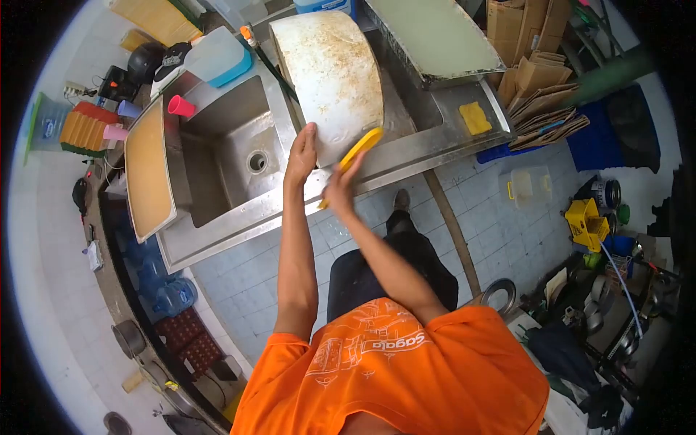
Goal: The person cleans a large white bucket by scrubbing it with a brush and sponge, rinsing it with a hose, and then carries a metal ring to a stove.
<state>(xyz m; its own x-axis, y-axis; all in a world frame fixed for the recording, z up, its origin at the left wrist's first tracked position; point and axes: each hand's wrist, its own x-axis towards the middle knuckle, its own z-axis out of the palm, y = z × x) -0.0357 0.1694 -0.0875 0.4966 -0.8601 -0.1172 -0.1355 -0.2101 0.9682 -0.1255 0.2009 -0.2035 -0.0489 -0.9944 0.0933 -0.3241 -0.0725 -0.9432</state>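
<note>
A large white curved piece with brown stains stands over the right part of the steel sink unit. My left hand grips its lower left edge, thumb and fingers pressed on it. In my right hand is a yellow brush, held by the lower part of its handle, with its upper end against the lower right edge of the white piece. The right hand is slightly blurred.
The left sink basin has a drain. A pink cup stands at its corner, and a tan tray lies left. A tray of cloudy liquid and a yellow cloth are at right. Folded cardboard stands beyond.
</note>
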